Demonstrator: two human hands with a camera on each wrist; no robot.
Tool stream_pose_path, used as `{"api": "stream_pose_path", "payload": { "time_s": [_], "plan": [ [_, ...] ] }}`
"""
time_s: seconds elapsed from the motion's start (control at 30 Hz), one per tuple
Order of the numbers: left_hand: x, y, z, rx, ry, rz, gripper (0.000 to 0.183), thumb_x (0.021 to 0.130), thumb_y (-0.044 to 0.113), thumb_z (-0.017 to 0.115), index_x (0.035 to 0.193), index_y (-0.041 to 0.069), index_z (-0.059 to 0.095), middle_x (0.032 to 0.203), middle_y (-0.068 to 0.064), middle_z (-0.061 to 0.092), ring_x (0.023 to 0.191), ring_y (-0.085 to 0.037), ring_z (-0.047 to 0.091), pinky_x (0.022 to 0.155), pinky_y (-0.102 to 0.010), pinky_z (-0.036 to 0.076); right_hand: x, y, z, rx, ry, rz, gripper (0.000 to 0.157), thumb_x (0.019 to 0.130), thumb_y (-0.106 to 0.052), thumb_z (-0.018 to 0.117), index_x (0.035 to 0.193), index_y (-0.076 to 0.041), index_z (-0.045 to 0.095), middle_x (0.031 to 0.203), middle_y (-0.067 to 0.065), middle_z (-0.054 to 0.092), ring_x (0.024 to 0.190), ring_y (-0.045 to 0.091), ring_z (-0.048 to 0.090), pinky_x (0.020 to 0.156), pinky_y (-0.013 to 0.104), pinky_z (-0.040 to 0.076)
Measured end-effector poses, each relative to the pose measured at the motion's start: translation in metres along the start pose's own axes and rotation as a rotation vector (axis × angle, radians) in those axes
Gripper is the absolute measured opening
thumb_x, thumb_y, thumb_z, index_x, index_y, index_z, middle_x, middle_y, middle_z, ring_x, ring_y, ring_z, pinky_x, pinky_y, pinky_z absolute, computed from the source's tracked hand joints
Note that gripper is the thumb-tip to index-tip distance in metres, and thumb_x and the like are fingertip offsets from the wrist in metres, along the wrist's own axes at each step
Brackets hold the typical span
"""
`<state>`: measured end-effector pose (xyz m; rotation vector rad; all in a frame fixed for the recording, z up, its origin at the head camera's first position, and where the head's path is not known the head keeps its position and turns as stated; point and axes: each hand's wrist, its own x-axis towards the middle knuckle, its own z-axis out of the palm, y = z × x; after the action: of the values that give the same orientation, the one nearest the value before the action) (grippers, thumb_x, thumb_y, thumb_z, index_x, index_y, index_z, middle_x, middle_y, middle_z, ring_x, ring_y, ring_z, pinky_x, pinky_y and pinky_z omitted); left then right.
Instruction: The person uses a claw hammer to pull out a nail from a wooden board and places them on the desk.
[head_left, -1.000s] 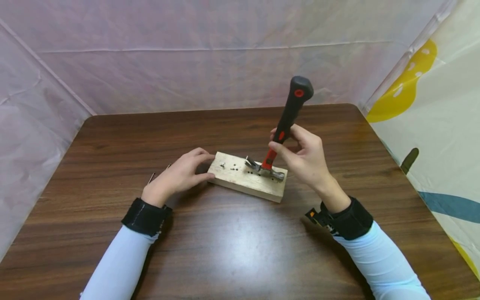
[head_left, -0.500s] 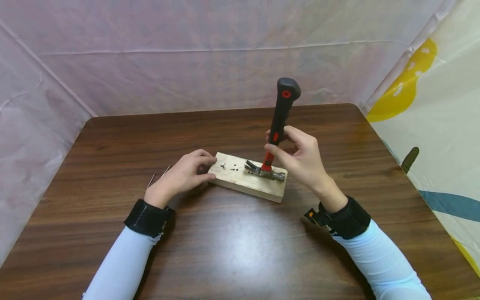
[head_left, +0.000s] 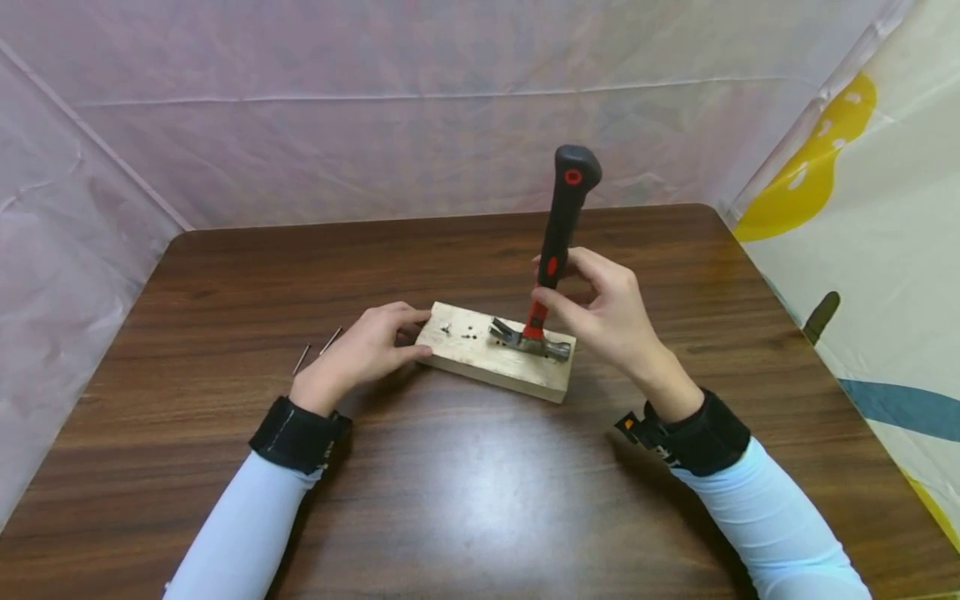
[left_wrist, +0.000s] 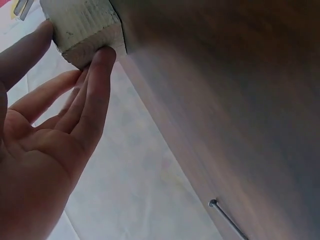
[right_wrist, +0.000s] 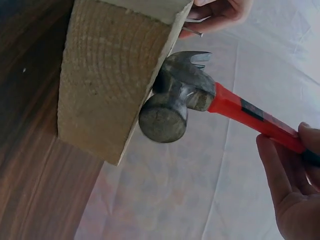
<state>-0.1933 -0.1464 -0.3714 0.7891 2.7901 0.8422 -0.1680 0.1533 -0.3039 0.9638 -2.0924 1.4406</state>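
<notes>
A pale wooden block (head_left: pixel 487 362) lies on the brown table, with several dark holes in its top. My left hand (head_left: pixel 363 348) grips its left end, thumb at the near edge and fingers at the end face (left_wrist: pixel 92 50). A claw hammer (head_left: pixel 564 221) stands head down on the block's right half, its black and red handle pointing up. With thumb and fingers, my right hand (head_left: pixel 611 321) pinches the lower handle. The steel head (right_wrist: pixel 167 117) rests along the top face, claw toward my left hand. Near the left end a small nail (right_wrist: pixel 195 32) sticks out of the block.
Two loose nails (head_left: pixel 331 341) lie on the table (head_left: pixel 480 500) just left of my left hand; one nail (left_wrist: pixel 227 218) shows in the left wrist view. Pale sheeting (head_left: pixel 375 158) hangs behind the table, and a patterned sheet (head_left: pixel 885 308) hangs along the right side.
The hammer's handle has swung left to a more upright stance, and its head has settled flatter on the block. My right hand moved slightly left with it. The left hand keeps its hold.
</notes>
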Motion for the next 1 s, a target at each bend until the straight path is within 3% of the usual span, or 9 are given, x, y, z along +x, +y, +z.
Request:
{"api": "stream_pose_path", "payload": {
  "time_s": [0.2,0.4,1.0],
  "plan": [
    [0.001,0.000,-0.001,0.005,-0.005,0.029,0.055,0.091,0.019,0.074,0.138,-0.002,0.053,0.120,-0.010,0.058,0.101,-0.023,0.063,0.083,-0.030,0.049,-0.003,0.021,0.002,-0.046,0.011,-0.018,0.033,0.079,0.014,0.075,0.109,0.004,0.068,0.097,0.006,0.066,0.084,0.016,0.064,0.059,0.025,0.053],
    [0.002,0.001,-0.001,0.017,0.006,0.046,0.055,0.091,0.018,0.074,0.137,-0.002,0.054,0.119,-0.010,0.058,0.100,-0.023,0.064,0.082,-0.029,0.050,-0.001,0.024,0.003,-0.072,0.003,-0.056,0.034,0.081,0.008,0.076,0.113,-0.002,0.069,0.096,-0.001,0.066,0.083,0.016,0.064,0.056,0.022,0.051],
    [0.000,0.003,0.004,-0.025,-0.005,0.019,0.060,0.088,0.022,0.077,0.137,-0.003,0.053,0.121,-0.010,0.056,0.103,-0.023,0.063,0.080,-0.026,0.051,0.009,0.025,0.018,-0.078,-0.033,-0.055,0.035,0.078,0.007,0.079,0.111,0.004,0.068,0.095,0.005,0.066,0.084,0.019,0.064,0.059,0.024,0.053]
  ]
}}
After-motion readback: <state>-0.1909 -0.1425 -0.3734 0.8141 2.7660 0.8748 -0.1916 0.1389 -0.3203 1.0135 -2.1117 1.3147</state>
